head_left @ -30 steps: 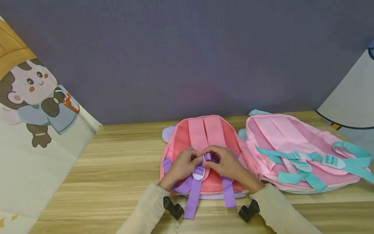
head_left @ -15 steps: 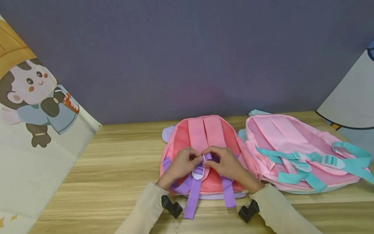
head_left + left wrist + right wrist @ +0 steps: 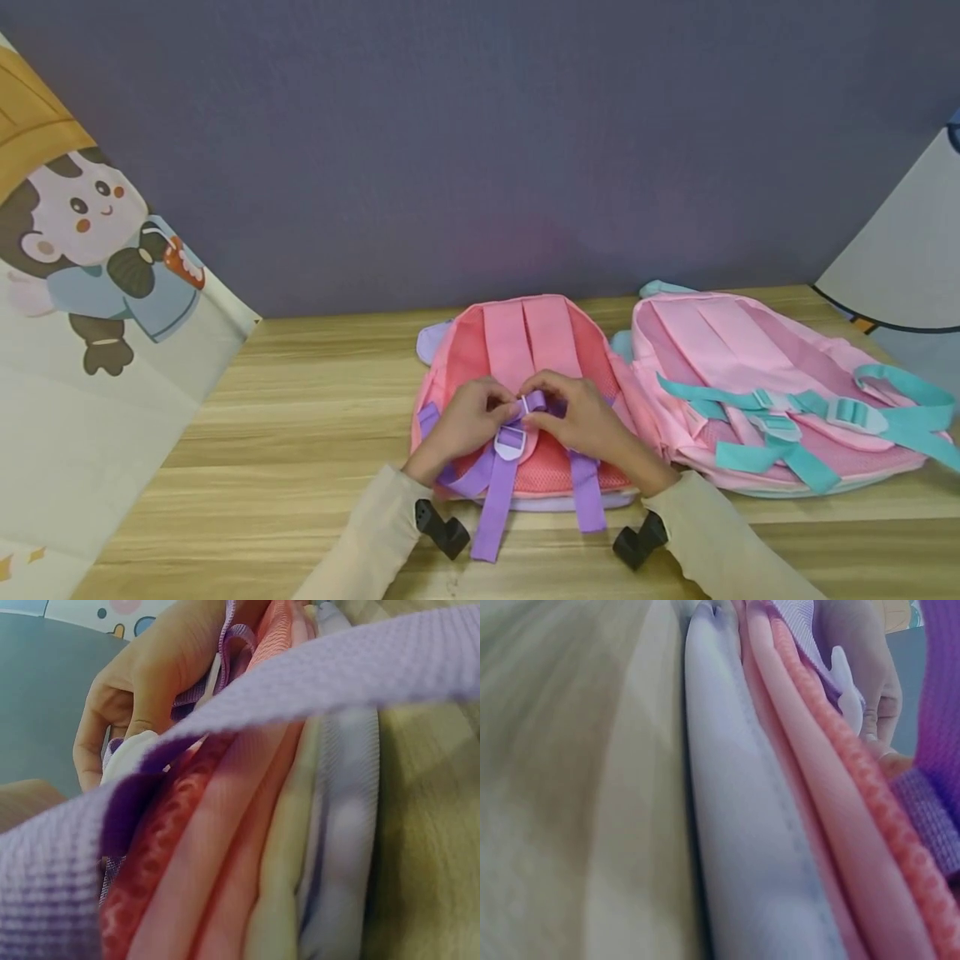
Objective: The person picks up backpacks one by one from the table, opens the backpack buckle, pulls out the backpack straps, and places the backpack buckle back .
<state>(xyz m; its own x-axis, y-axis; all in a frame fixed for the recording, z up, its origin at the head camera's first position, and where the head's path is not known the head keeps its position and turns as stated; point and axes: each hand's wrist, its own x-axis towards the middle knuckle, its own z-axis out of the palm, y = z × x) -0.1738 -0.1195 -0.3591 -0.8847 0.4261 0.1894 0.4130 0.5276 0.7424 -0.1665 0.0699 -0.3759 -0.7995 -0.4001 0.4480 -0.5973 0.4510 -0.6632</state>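
A purple strap [image 3: 536, 401] sits in a narrow grip: the right hand [image 3: 577, 414] pinches its loop beside a small white clip, and the left hand [image 3: 471, 417] pinches it just to the left. Slightly nearer lies a white buckle [image 3: 510, 443], its strap tail [image 3: 495, 508] reaching past the near edge of the coral backpack [image 3: 551, 333]. That backpack lies straps up on the tabletop [image 3: 315, 400], mid-scene. A second tail [image 3: 587, 492] hangs to the right. In the left wrist view a blurred band of strap crosses in front, partly hiding the work. A pale pink backpack [image 3: 727, 342] with teal straps [image 3: 806, 467] presses against the coral one's right side. Beyond, a dark wall [image 3: 480, 150] closes the far side; a cartoon panel [image 3: 93, 225] stands left.
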